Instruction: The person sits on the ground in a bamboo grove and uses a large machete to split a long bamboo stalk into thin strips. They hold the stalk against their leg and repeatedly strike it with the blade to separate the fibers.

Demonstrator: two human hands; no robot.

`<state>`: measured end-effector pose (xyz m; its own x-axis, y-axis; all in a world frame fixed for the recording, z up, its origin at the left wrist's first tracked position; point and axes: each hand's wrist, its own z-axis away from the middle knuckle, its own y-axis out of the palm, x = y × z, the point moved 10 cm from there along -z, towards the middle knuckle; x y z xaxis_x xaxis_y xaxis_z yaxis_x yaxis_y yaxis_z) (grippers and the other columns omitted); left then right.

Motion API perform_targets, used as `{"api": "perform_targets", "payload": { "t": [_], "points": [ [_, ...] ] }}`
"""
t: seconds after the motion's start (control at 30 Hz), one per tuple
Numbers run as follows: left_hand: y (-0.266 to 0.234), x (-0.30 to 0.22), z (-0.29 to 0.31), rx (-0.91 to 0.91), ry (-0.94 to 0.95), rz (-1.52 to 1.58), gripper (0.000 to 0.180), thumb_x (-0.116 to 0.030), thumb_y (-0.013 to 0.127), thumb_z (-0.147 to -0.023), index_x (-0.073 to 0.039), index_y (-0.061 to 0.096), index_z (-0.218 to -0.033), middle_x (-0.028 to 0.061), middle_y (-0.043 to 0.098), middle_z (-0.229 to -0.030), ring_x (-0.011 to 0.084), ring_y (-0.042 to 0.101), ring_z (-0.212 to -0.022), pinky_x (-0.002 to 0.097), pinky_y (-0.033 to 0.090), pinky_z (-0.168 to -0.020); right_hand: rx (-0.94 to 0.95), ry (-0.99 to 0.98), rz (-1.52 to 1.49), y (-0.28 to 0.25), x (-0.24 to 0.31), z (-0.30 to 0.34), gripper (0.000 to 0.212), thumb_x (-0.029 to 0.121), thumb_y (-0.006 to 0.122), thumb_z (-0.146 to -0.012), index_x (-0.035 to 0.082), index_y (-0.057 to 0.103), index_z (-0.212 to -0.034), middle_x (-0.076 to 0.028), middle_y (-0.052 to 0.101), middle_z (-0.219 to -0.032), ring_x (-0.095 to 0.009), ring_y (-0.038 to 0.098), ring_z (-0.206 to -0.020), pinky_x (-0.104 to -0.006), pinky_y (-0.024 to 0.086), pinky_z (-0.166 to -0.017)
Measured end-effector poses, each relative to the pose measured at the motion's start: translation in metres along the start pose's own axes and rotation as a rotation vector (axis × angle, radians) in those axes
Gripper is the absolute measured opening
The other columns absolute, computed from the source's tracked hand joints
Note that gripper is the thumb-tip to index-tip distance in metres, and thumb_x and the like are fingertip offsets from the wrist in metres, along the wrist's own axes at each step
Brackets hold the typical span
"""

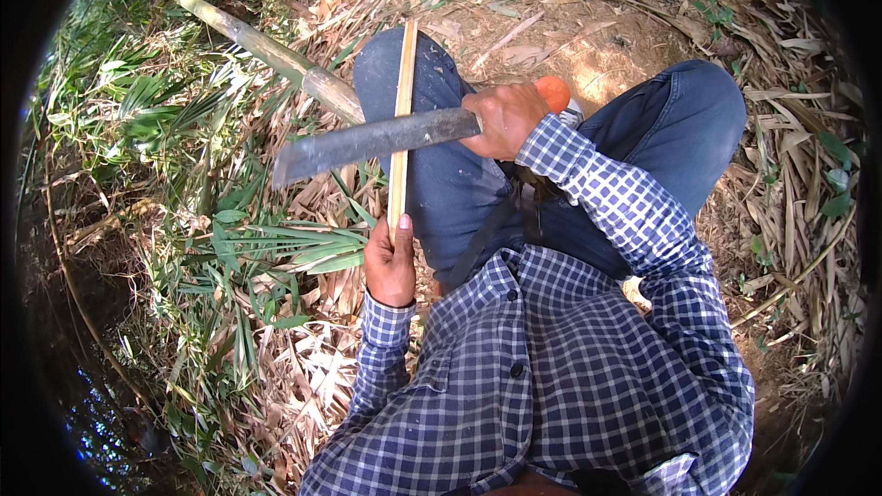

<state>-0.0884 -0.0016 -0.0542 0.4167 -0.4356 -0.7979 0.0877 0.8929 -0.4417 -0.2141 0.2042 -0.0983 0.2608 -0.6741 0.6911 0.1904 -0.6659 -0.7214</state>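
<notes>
A machete (386, 140) with a broad dark blade and an orange handle end (553, 93) is gripped in my right hand (506, 121), fingers wrapped round the handle. Its blade points left and lies across a long, narrow split bamboo strip (399, 179), pale yellow; whether the edge bites into it I cannot tell. My left hand (390, 262) is closed on the strip's near end, thumb along the top. From there the strip runs away from me over my left thigh and knee (390, 69), its far end past the knee.
A long bamboo pole (243, 35) slants from the far left to beside my left knee. Green leaves (303, 248) and dry bamboo litter (312, 358) cover the ground on the left. More dry leaves (790, 156) lie at the right, with bare soil (606, 50) ahead between my knees.
</notes>
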Motion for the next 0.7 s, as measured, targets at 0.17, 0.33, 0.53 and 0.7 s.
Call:
{"api": "perform_targets", "payload": {
  "t": [0.17,0.33,0.53,0.7],
  "points": [
    [0.002,-0.01,0.0,-0.001,0.041,0.005,0.028,-0.028,0.05,-0.103,-0.005,0.057,-0.09,-0.0095,0.035,-0.056,0.0002,0.027,-0.048,0.0221,0.02,-0.043,-0.052,0.01,-0.04,-0.003,-0.013,-0.007,0.035,0.043,0.068,-0.077,0.008,0.072,-0.077,-0.015,0.065,-0.061,-0.035,0.066,-0.06,-0.0472,0.053,-0.06],
    [0.0,0.001,0.003,-0.001,-0.055,0.051,0.025,-0.024,0.051,-0.103,-0.002,0.059,-0.092,-0.0079,0.037,-0.056,0.0011,0.029,-0.048,0.0226,0.023,-0.043,0.016,0.06,-0.009,0.002,-0.01,-0.009,0.035,0.044,0.066,-0.079,0.009,0.072,-0.074,-0.016,0.065,-0.061,-0.034,0.066,-0.06,-0.0473,0.053,-0.06],
    [-0.001,-0.002,0.009,0.01,-0.053,0.035,0.025,-0.022,0.051,-0.103,-0.001,0.059,-0.092,-0.0068,0.038,-0.056,0.0017,0.029,-0.048,0.023,0.022,-0.044,-0.038,0.129,-0.024,-0.005,-0.034,-0.014,0.03,0.04,0.065,-0.08,0.011,0.073,-0.077,-0.014,0.065,-0.06,-0.034,0.066,-0.059,-0.0472,0.054,-0.06],
    [-0.002,0.003,0.011,-0.005,-0.064,0.063,0.025,-0.022,0.05,-0.103,-0.001,0.059,-0.091,-0.0069,0.038,-0.057,0.002,0.028,-0.048,0.0234,0.021,-0.043,-0.062,0.04,-0.022,0.0,-0.019,-0.01,0.031,0.04,0.066,-0.08,0.01,0.073,-0.075,-0.015,0.065,-0.061,-0.035,0.066,-0.058,-0.0474,0.054,-0.06]
  ]
}}
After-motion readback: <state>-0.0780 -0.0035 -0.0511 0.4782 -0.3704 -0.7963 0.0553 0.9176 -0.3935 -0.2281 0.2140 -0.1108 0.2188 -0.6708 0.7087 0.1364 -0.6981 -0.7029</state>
